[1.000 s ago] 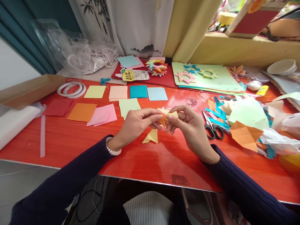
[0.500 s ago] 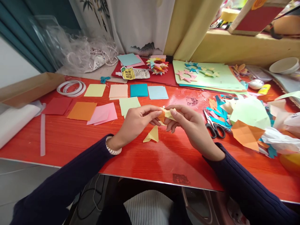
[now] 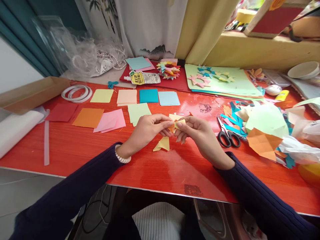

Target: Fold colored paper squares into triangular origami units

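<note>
The folded papers (image 3: 180,123) are pale yellow and orange, the table (image 3: 155,173) red, the sleeves (image 3: 260,191) navy.

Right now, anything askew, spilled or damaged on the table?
Yes: a dark, ragged patch mars the red tabletop near its front edge; stain or wear, I can't tell. The pink sheets are fanned out of line, and paper scraps lie jumbled at right. No spill stands out.

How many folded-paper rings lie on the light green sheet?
3: a blue ring at the back, a pink ring in front of it, and a yellow ring to their right.
</note>
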A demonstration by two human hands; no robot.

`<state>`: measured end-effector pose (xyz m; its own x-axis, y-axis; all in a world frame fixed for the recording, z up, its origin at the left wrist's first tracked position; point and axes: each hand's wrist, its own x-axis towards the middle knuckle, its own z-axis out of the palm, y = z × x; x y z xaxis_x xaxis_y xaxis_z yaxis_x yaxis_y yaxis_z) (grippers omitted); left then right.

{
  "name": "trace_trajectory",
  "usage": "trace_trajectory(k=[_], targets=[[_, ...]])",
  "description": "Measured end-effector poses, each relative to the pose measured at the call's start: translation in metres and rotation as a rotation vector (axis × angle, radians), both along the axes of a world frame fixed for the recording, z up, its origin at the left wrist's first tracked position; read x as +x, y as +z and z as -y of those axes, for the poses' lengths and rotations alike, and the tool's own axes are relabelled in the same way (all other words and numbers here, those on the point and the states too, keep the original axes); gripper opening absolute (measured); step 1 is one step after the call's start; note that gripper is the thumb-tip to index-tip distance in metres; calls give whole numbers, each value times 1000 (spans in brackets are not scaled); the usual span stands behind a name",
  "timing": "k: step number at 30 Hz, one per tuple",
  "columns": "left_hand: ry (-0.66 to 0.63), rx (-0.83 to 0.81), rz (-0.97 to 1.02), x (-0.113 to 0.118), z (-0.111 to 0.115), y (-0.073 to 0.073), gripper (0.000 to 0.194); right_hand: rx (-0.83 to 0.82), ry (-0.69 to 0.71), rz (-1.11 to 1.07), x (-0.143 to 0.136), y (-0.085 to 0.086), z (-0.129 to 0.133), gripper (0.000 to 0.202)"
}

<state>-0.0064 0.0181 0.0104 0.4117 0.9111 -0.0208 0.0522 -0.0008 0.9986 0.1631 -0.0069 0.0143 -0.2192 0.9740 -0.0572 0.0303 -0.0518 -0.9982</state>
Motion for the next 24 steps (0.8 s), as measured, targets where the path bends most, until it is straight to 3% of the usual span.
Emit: trace_trajectory(k=[4, 7, 9, 11, 15, 17, 20, 24], targets=[[32, 77, -14, -1, -3, 2, 18, 86, -14, 55, 9, 2, -6, 19], [135, 203, -42, -6, -9, 9, 18, 240, -213, 116, 27, 5, -16, 15], [113, 246, -97, -12, -12, 16, 20, 306, -309, 207, 40, 5, -21, 13], [-69, 295, -207, -19, -13, 23, 20, 339, -265, 367, 50, 3, -25, 15], [-691, 344, -515, -26, -14, 24, 15, 401, 86, 692, 55, -8, -27, 19], [-812, 340, -596, -25, -14, 18, 17, 427, 213, 800, 54, -16, -28, 19], [-811, 336, -607, -23, -16, 8, 22, 437, 270, 812, 52, -26, -31, 17], [-644, 286, -465, -20, -18, 6, 20, 386, 122, 709, 51, -26, -30, 17]])
